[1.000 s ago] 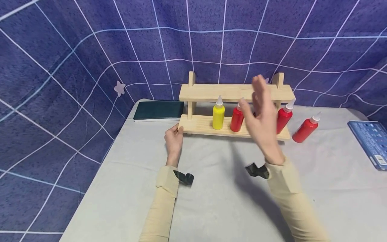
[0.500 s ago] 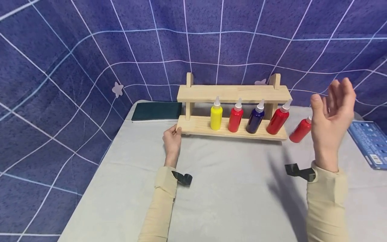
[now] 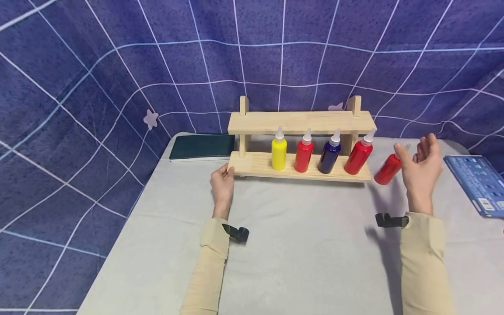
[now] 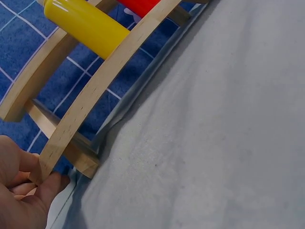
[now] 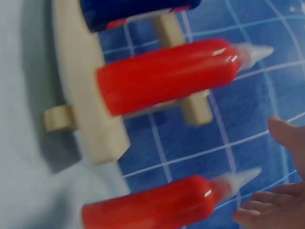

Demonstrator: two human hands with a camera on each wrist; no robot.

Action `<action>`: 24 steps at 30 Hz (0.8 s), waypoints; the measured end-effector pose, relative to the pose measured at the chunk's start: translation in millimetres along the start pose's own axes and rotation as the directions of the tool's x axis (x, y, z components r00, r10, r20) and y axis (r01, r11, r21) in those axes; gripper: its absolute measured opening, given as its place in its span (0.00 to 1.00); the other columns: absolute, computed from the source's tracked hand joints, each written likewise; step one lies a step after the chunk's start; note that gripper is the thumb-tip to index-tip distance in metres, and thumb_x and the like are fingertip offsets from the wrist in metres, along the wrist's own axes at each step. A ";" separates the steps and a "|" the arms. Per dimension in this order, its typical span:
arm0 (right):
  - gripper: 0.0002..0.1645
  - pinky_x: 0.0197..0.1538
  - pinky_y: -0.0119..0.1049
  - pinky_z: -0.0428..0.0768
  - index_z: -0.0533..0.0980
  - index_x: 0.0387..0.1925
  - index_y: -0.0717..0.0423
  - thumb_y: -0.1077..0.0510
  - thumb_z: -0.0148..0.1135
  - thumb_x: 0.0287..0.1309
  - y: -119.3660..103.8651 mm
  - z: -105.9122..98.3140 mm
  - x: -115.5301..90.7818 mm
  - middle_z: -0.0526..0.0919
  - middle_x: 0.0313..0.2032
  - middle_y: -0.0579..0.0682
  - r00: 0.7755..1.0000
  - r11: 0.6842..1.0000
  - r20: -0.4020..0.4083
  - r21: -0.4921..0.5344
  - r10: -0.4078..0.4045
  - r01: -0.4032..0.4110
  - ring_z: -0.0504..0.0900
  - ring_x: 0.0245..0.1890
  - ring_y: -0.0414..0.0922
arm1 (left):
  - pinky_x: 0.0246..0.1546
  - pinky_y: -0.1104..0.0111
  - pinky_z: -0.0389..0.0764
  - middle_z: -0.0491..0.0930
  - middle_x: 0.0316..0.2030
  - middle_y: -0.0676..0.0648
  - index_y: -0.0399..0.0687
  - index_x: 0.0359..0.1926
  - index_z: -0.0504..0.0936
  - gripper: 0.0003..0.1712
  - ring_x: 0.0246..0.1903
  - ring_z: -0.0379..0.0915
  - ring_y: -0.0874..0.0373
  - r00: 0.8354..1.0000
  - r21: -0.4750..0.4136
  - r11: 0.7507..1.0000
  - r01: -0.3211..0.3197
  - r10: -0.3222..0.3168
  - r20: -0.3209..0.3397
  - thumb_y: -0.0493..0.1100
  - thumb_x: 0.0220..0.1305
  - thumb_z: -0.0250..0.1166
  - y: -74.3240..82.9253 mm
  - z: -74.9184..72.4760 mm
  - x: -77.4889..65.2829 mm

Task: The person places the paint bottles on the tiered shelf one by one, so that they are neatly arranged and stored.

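Note:
A two-tier wooden rack (image 3: 248, 163) stands on the table. My left hand (image 3: 222, 187) pinches the left end of its lower shelf; the left wrist view shows thumb and fingers on either side of the board. Along that shelf stand a yellow squeeze bottle (image 3: 278, 156), a red bottle (image 3: 303, 157), a dark blue bottle (image 3: 329, 158) and another red bottle (image 3: 358, 158), all with pointed white nozzles. One more red bottle (image 3: 387, 170) stands on the table just right of the rack. My right hand (image 3: 423, 177), fingers loosely bent and holding nothing, is beside this bottle's nozzle.
Left of the rack lies a dark green notebook (image 3: 202, 147). A flat blue package (image 3: 474, 181) with a barcode lies at the far right. Behind the white-covered table (image 3: 299, 245) hangs a blue curtain (image 3: 299, 61) with pale lines.
My right hand has moved from in front of the rack out to the right, then lowered beside the lone red bottle. The left hand keeps its hold on the shelf end.

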State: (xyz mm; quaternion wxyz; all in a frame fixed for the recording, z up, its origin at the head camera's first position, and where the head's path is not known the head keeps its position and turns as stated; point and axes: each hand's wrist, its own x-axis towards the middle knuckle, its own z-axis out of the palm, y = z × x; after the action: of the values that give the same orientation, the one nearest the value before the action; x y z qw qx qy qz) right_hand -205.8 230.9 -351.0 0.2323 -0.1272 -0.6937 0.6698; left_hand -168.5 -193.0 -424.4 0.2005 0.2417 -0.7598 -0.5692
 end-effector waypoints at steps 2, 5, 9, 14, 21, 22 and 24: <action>0.49 0.71 0.24 0.55 0.54 0.75 0.52 0.62 0.67 0.55 8.2 -2.7 4.2 0.59 0.73 0.55 0.999 0.999 0.026 -0.034 0.026 -0.025 0.59 0.72 0.42 | 0.50 0.63 0.83 0.81 0.52 0.35 0.35 0.57 0.80 0.19 0.51 0.81 0.49 1.000 -0.003 1.000 -0.003 0.003 -0.004 0.39 0.68 0.61 -0.4 0.0 -0.2; 0.49 0.71 0.25 0.58 0.55 0.75 0.53 0.60 0.68 0.55 20.5 -7.4 9.6 0.60 0.72 0.57 0.997 0.993 0.054 -0.108 0.059 -0.053 0.61 0.71 0.43 | 0.50 0.64 0.83 0.81 0.52 0.35 0.34 0.57 0.80 0.19 0.50 0.81 0.50 1.000 -0.004 1.000 -0.006 0.006 -0.005 0.39 0.68 0.61 -0.9 0.2 -0.5; 0.47 0.65 0.21 0.66 0.59 0.73 0.54 0.60 0.69 0.54 37.2 -13.5 14.0 0.66 0.69 0.56 0.992 0.980 0.078 -0.178 0.102 -0.087 0.71 0.63 0.38 | 0.49 0.65 0.83 0.80 0.52 0.34 0.35 0.58 0.79 0.19 0.51 0.81 0.49 1.000 0.000 1.000 -0.003 0.003 0.000 0.38 0.68 0.61 -0.1 0.3 -0.6; 0.42 0.44 0.13 0.75 0.67 0.67 0.61 0.66 0.73 0.50 54.5 -19.1 15.7 0.84 0.46 0.41 0.982 0.995 0.168 -0.064 0.088 -0.078 0.79 0.40 0.30 | 0.49 0.64 0.83 0.80 0.52 0.34 0.34 0.58 0.79 0.19 0.51 0.81 0.49 1.000 0.001 1.000 -0.007 0.007 -0.002 0.38 0.69 0.61 1.3 -0.5 -0.9; 0.31 0.43 0.13 0.76 0.76 0.57 0.54 0.71 0.70 0.51 79.5 -29.3 20.8 0.84 0.37 0.34 0.938 0.990 0.345 0.128 0.012 -0.060 0.82 0.39 0.28 | 0.50 0.64 0.83 0.81 0.52 0.34 0.34 0.57 0.79 0.19 0.51 0.81 0.49 1.000 0.011 1.000 -0.010 0.010 -0.007 0.38 0.69 0.61 1.1 -0.3 -1.6; 0.28 0.43 0.13 0.76 0.77 0.54 0.52 0.71 0.70 0.51 82.3 -30.0 21.8 0.84 0.37 0.34 0.933 0.989 0.359 0.135 0.009 -0.061 0.82 0.39 0.28 | 0.50 0.64 0.83 0.81 0.52 0.34 0.34 0.57 0.79 0.19 0.51 0.81 0.49 1.000 0.010 1.000 -0.008 0.008 -0.007 0.38 0.69 0.61 1.1 -0.1 -1.6; 0.24 0.42 0.14 0.77 0.79 0.48 0.48 0.71 0.70 0.51 86.9 -30.6 23.3 0.85 0.36 0.35 0.926 0.987 0.379 0.147 0.005 -0.066 0.82 0.38 0.29 | 0.50 0.64 0.83 0.81 0.52 0.34 0.34 0.57 0.79 0.19 0.51 0.81 0.49 1.000 0.013 1.000 -0.006 0.006 -0.006 0.39 0.69 0.61 1.0 0.0 -1.7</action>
State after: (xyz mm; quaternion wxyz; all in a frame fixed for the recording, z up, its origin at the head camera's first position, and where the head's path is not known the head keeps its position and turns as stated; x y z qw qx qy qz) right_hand -222.4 275.1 -433.5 0.0918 0.0100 -0.6680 0.7384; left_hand -167.2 -191.8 -423.5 0.2030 0.2425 -0.7635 -0.5630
